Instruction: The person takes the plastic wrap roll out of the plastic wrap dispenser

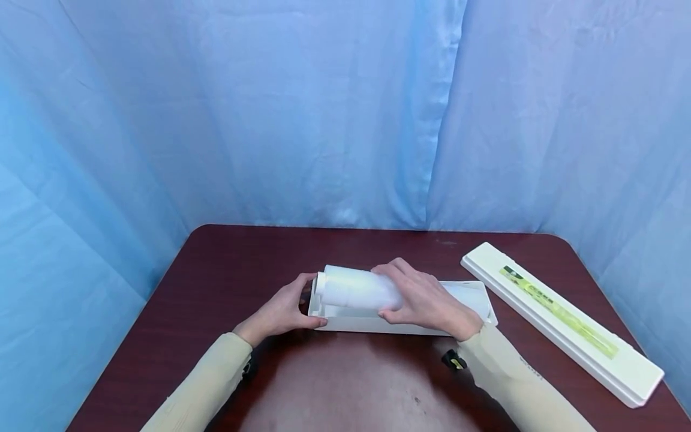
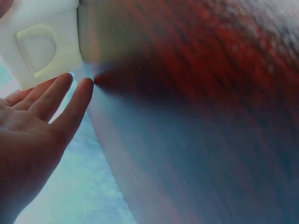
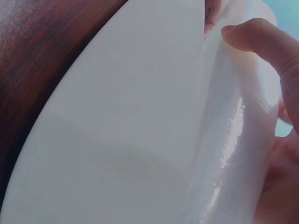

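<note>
Gripping a white roll (image 1: 358, 288) of glossy film with the right hand (image 1: 426, 300), fingers curled over its top and thumb underneath, roll lying slightly tilted in the left part of a long white tray (image 1: 469, 295) on the dark red table (image 1: 345, 384). Steadying the tray's left end with the left hand (image 1: 283, 312), thumb at the near edge, fingers straight beyond the end wall. Lying apart to the right, a long white lid (image 1: 561, 321) with a green label (only in the head view). Left wrist view: straight fingers (image 2: 56, 100) close together, tips just beside the tray's end wall (image 2: 39, 46) with a recessed notch, unseen from the head. Right wrist view: thumb (image 3: 254, 39) pressed on the film, tray floor filling most; other fingers mostly cut off, table blurred
</note>
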`<state>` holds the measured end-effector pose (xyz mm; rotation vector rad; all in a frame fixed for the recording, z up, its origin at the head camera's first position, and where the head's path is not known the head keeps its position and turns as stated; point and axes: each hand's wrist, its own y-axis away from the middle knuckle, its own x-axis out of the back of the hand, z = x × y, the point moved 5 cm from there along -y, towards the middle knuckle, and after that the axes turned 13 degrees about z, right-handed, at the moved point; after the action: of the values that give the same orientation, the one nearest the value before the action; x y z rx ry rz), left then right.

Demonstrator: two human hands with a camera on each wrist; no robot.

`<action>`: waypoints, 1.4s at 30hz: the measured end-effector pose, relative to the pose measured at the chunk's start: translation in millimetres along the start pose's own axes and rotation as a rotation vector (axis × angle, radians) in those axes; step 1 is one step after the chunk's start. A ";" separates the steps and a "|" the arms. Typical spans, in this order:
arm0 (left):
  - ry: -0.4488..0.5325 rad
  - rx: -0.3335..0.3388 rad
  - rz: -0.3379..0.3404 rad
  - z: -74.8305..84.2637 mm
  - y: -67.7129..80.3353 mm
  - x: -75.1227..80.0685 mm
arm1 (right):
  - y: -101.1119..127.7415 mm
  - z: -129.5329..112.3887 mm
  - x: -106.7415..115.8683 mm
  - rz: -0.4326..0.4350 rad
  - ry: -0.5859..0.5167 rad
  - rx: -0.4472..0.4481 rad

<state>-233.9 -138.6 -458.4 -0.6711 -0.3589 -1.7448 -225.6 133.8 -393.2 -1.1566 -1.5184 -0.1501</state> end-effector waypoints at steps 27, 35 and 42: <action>-0.039 -0.063 -0.007 2.8 -1.6 1.8 | -12.0 -21.8 16.4 0.062 0.059 0.048; -0.109 -0.032 0.009 1.3 -3.0 4.9 | -12.7 -25.0 39.0 0.164 0.064 0.069; -0.096 -0.031 0.001 -1.1 -3.7 3.9 | -9.5 -20.3 56.8 0.222 0.059 0.053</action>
<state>-238.3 -141.2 -456.5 -0.7785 -0.3983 -1.7241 -209.9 147.9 -335.8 -1.2583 -1.3247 0.0055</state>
